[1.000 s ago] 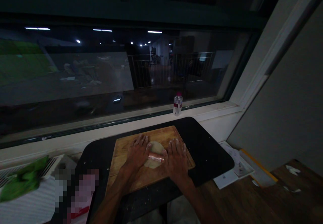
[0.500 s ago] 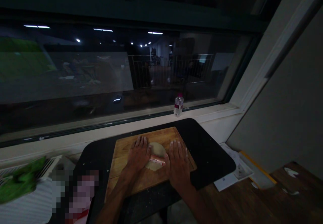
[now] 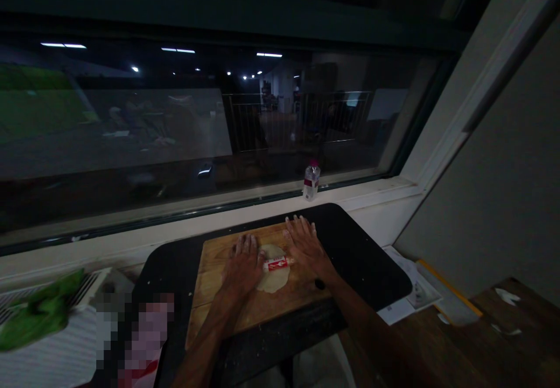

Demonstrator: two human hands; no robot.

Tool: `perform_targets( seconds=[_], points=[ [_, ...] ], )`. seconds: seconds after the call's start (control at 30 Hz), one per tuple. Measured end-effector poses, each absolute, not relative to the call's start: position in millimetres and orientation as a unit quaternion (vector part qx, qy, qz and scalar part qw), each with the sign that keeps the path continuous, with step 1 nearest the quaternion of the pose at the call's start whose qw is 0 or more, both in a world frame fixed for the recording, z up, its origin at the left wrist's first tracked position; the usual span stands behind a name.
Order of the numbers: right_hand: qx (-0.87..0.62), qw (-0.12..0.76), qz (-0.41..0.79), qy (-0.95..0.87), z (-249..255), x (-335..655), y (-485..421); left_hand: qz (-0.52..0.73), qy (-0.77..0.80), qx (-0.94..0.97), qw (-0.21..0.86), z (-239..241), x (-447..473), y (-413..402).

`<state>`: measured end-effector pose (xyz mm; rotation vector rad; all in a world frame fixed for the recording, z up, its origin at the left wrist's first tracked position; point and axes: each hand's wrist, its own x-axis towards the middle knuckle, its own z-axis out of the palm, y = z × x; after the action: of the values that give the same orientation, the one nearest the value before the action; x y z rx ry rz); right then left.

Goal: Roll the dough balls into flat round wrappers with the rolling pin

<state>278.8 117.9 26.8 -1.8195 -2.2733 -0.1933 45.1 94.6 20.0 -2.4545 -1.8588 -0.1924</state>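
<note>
A round, flat sheet of dough (image 3: 272,283) lies on a wooden cutting board (image 3: 209,274). Across it rests a short rolling pin (image 3: 277,264) with a red and white label or wrapper. My left hand (image 3: 244,262) presses palm down over the pin's left end, its fingers stretched forward. Over the right end lies my right hand (image 3: 305,240), flat, with the fingers spread and pointing forward. Both hands are open and have pale flour on the fingers. The pin's ends are partly hidden under the palms.
Beneath the board is a black table (image 3: 350,248) with rounded corners. A bottle with a pink cap (image 3: 311,182) stands on the windowsill behind. A green cloth (image 3: 41,312) lies at the left on a white ridged surface. Papers (image 3: 406,271) are at the right.
The rolling pin has moved a little away from me over the dough and turned, so its red label faces up. My right hand has slid forward and its fingers have spread.
</note>
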Motion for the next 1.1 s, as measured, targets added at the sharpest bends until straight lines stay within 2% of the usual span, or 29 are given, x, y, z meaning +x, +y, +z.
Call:
perform_targets(
  seconds=[0.37, 0.5, 0.77, 0.93, 1.1],
  points=[
    [-0.683, 0.174, -0.080, -0.705, 10, 263, 45, -0.028, -0.576, -0.817, -0.013, 32, 38, 102],
    [-0.669, 0.160, -0.068, -0.723, 15, 269, 59, 0.010, -0.583, -0.812, -0.025, 33, 23, 113],
    [-0.629, 0.121, -0.067, -0.765, 27, 279, 100, -0.030, -0.610, -0.792, -0.001, 19, 14, 119],
    [-0.666, 0.164, -0.081, -0.723, 18, 265, 58, -0.026, -0.620, -0.784, -0.019, 20, 18, 124],
    [-0.700, 0.195, -0.104, -0.679, 7, 246, 14, -0.052, -0.614, -0.787, 0.007, 17, 21, 130]
  ],
)
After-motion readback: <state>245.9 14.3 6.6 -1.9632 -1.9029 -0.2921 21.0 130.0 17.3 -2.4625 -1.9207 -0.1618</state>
